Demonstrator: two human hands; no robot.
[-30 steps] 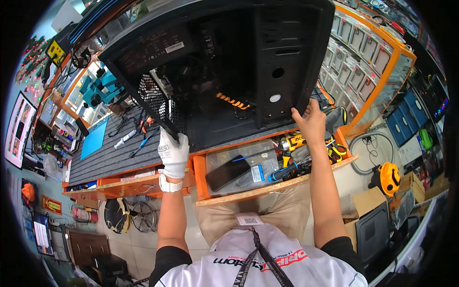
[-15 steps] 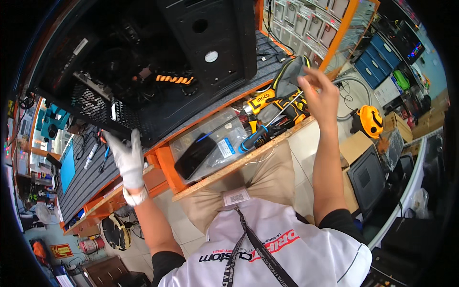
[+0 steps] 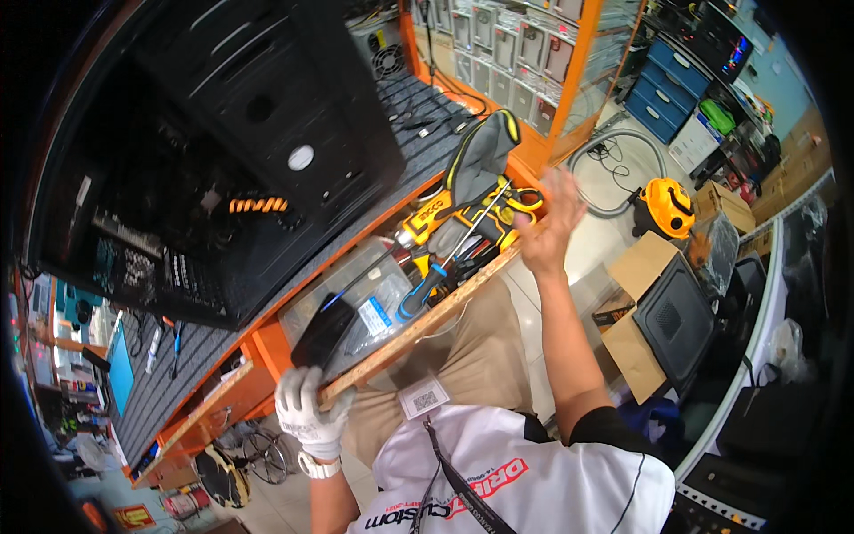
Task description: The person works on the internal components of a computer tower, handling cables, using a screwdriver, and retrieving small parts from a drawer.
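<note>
An open wooden drawer (image 3: pixel 422 331) juts out from the workbench in front of me. At its front left corner, my left hand (image 3: pixel 311 414), in a white glove, has its fingers curled around the edge. My bare right hand (image 3: pixel 547 222) is at the drawer's right end with fingers spread, slightly blurred, holding nothing. The drawer contains a black phone-like slab (image 3: pixel 325 331), a clear plastic bag with a label (image 3: pixel 378 319), a blue-handled screwdriver (image 3: pixel 422 292), a yellow power tool (image 3: pixel 434 216) and a grey strap-like piece with yellow trim (image 3: pixel 485 160).
A black computer case (image 3: pixel 294 116) with its side open stands on the grey-striped bench mat (image 3: pixel 209 356). Beyond the drawer's right end are an orange-framed glass cabinet (image 3: pixel 569 80), a yellow vacuum cleaner (image 3: pixel 664 209) and an open cardboard box (image 3: pixel 640 276). Another drawer (image 3: pixel 209 409) protrudes at left.
My left hand has come down from beside the computer case to the drawer's front left corner. My right hand has lowered to the drawer's right end. The whole view has shifted.
</note>
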